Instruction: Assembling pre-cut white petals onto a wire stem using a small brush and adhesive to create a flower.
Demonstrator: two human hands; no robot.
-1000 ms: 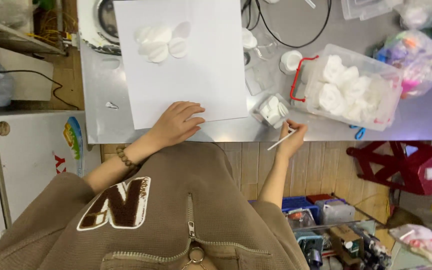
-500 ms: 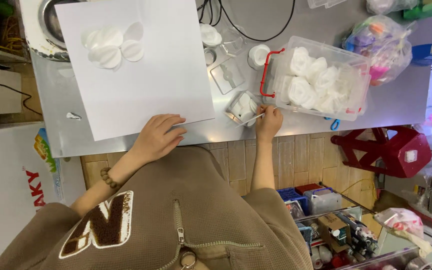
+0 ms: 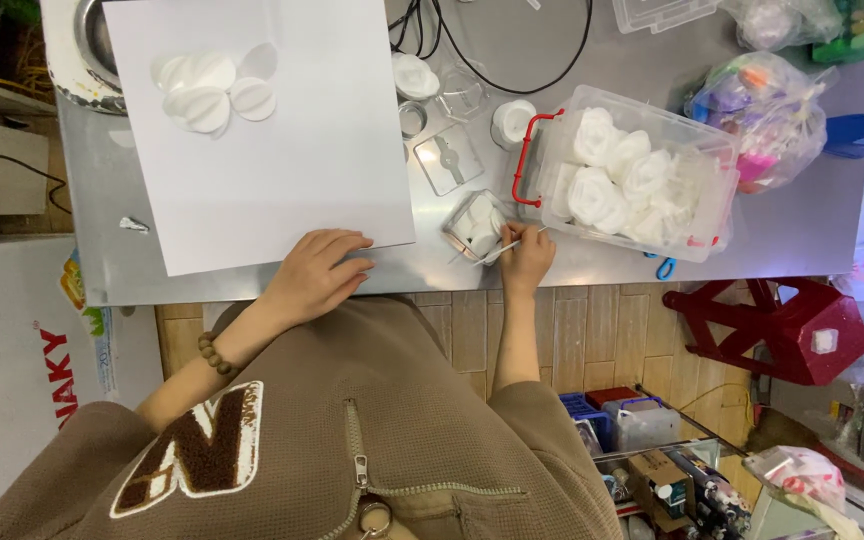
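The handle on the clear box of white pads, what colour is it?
Red. The handle shows best in the head view, on the box side nearest the right hand.

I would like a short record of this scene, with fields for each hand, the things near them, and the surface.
Left hand: flat on the near edge of the white paper sheet
Right hand: holds a thin white stick with its tip in the small clear container
On sheet: white round pads
Beside right hand: clear bin of white pieces, red latch
Surface: grey metal table
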